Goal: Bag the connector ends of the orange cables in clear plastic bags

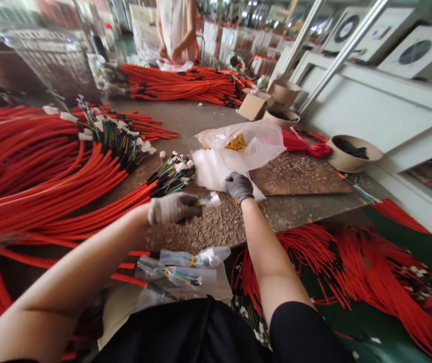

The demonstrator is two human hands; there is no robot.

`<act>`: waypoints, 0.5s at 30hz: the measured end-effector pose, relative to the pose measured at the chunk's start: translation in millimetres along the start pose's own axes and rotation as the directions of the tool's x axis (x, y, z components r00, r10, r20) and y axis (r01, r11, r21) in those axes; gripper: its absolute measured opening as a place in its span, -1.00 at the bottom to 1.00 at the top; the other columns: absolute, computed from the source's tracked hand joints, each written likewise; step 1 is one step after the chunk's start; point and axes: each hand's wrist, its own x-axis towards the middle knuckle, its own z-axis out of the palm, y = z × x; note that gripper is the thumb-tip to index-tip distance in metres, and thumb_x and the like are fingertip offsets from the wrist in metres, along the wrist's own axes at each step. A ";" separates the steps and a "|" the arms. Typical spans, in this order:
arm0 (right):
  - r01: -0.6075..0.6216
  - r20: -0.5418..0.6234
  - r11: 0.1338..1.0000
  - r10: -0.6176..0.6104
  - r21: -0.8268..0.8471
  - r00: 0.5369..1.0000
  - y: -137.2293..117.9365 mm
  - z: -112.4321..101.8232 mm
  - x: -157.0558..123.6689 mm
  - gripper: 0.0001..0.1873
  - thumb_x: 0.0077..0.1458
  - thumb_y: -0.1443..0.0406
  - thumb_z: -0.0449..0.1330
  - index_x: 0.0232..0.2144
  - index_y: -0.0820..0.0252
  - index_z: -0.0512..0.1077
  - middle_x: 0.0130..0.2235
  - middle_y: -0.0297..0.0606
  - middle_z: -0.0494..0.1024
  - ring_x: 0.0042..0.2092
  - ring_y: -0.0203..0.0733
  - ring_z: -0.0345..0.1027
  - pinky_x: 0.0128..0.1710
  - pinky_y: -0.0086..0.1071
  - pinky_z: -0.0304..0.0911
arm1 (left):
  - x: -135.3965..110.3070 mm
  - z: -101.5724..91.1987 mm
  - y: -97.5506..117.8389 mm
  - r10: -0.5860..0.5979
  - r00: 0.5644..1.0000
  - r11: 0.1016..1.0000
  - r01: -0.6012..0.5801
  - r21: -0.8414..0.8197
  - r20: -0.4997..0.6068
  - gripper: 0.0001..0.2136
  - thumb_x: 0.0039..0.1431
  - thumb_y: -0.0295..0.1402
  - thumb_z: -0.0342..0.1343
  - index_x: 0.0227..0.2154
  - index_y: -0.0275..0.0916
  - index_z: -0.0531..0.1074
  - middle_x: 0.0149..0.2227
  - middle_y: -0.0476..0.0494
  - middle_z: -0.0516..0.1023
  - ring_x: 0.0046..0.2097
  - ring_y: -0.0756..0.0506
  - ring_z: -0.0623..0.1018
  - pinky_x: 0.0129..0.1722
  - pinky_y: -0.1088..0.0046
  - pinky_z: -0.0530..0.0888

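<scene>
While left hand (176, 207) grips wired connector (212, 199), right hand (239, 186) touches plastic bags (211, 169), likely piled for reach; its grasp unclear.

Orange-red cables (49, 176) on the left, pale grey left glove (168, 207), darker grey right glove (239, 186), white connector (213, 199), milky-white bags (212, 169), and green floor (386, 325) near right!

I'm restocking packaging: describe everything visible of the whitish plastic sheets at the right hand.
The plastic sheets look thin, whitish, translucent and apparently layered, lying on the workbench. The right hand, in a grey glove, touches their near side; a clear bag overlaps their far side. Their number is unclear.
</scene>
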 end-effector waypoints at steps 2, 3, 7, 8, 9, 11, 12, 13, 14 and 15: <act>0.007 -0.045 0.873 0.017 0.488 0.999 -9.0 9.9 -8.4 -0.79 -0.07 0.17 0.26 -0.49 0.22 0.43 -0.43 -0.32 0.55 -0.34 -0.27 0.38 -0.30 -0.42 0.25 | 8.7 13.5 -20.2 -0.030 1.000 0.994 0.030 -0.102 0.003 -0.75 -0.23 -0.23 0.31 -0.55 -0.28 0.43 -0.69 0.07 0.31 -0.68 0.09 0.24 -0.70 0.59 0.11; -0.011 -0.056 0.699 0.073 0.715 0.996 -14.6 16.3 -16.3 -0.73 -0.11 0.11 0.27 -0.52 0.20 0.39 -0.49 -0.38 0.51 -0.41 -0.31 0.32 -0.39 -0.44 0.24 | 12.2 16.8 -31.2 -0.016 0.995 0.979 -0.005 -0.203 -0.099 -0.72 -0.24 -0.21 0.32 -0.56 -0.27 0.39 -0.70 0.10 0.27 -0.68 0.11 0.21 -0.70 0.60 0.09; -0.135 0.131 0.008 0.188 0.991 0.973 -36.4 44.0 -68.2 -0.64 -0.28 0.04 0.34 -0.53 0.13 0.33 -0.57 -0.47 0.42 -0.56 -0.38 0.19 -0.61 -0.49 0.12 | 13.9 11.3 -54.9 0.077 0.912 0.873 -0.258 -0.415 -0.404 -0.61 -0.18 -0.08 0.30 -0.55 -0.25 0.27 -0.67 0.14 0.22 -0.66 0.13 0.17 -0.68 0.61 0.08; -0.187 0.193 -0.056 0.109 0.981 0.975 -39.8 48.9 -82.7 -0.64 -0.32 0.08 0.37 -0.51 0.12 0.37 -0.54 -0.46 0.45 -0.54 -0.37 0.23 -0.59 -0.48 0.15 | 12.5 8.4 -54.4 0.108 0.905 0.871 -0.285 -0.400 -0.411 -0.60 -0.20 -0.07 0.32 -0.51 -0.26 0.29 -0.64 0.13 0.26 -0.63 0.13 0.20 -0.66 0.60 0.12; -0.249 0.249 -0.067 0.004 0.966 0.968 -41.7 52.2 -95.7 -0.64 -0.35 0.12 0.40 -0.47 0.12 0.41 -0.51 -0.44 0.48 -0.50 -0.35 0.27 -0.55 -0.47 0.20 | 11.4 5.9 -52.2 0.134 0.902 0.879 -0.300 -0.371 -0.411 -0.59 -0.23 -0.10 0.35 -0.45 -0.27 0.33 -0.59 0.10 0.33 -0.59 0.11 0.26 -0.62 0.60 0.18; -0.349 0.353 0.056 -0.186 0.936 0.917 -40.5 53.5 -113.5 -0.62 -0.36 0.18 0.42 -0.40 0.14 0.48 -0.47 -0.41 0.52 -0.45 -0.33 0.32 -0.47 -0.45 0.25 | 10.2 2.2 -46.2 0.163 0.895 0.906 -0.303 -0.296 -0.416 -0.51 -0.32 -0.17 0.41 -0.32 -0.28 0.39 -0.47 0.04 0.45 -0.48 0.06 0.37 -0.50 0.56 0.31; -0.363 0.392 0.159 -0.217 0.918 0.894 -38.1 51.9 -117.3 -0.63 -0.35 0.18 0.42 -0.40 0.16 0.50 -0.49 -0.41 0.50 -0.46 -0.33 0.30 -0.48 -0.45 0.24 | 10.0 1.0 -43.9 0.163 0.890 0.915 -0.298 -0.272 -0.427 -0.49 -0.35 -0.18 0.43 -0.30 -0.28 0.41 -0.44 0.02 0.46 -0.44 0.04 0.39 -0.45 0.54 0.34; -0.350 0.403 0.258 -0.198 0.901 0.893 -34.9 49.3 -117.9 -0.65 -0.34 0.16 0.41 -0.42 0.18 0.51 -0.53 -0.42 0.48 -0.48 -0.34 0.26 -0.50 -0.45 0.21 | 9.5 0.1 -42.6 0.155 0.885 0.919 -0.292 -0.264 -0.438 -0.51 -0.32 -0.16 0.41 -0.32 -0.29 0.41 -0.45 0.02 0.45 -0.45 0.04 0.38 -0.45 0.53 0.33; -0.313 0.377 0.338 -0.144 0.888 0.915 -31.8 46.1 -115.9 -0.67 -0.32 0.14 0.40 -0.47 0.18 0.49 -0.57 -0.43 0.43 -0.50 -0.35 0.23 -0.52 -0.45 0.18 | 8.5 -0.3 -42.3 0.148 0.889 0.919 -0.286 -0.273 -0.434 -0.55 -0.26 -0.10 0.38 -0.35 -0.28 0.41 -0.48 0.03 0.42 -0.48 0.05 0.35 -0.48 0.53 0.31; -0.262 0.314 0.398 -0.071 0.879 0.947 -29.1 42.7 -112.3 -0.69 -0.28 0.10 0.37 -0.52 0.17 0.46 -0.60 -0.43 0.39 -0.51 -0.34 0.19 -0.53 -0.43 0.16 | 6.9 -0.2 -42.9 0.148 0.899 0.912 -0.285 -0.294 -0.411 -0.57 -0.18 -0.03 0.32 -0.39 -0.28 0.40 -0.53 0.04 0.38 -0.53 0.07 0.31 -0.53 0.54 0.26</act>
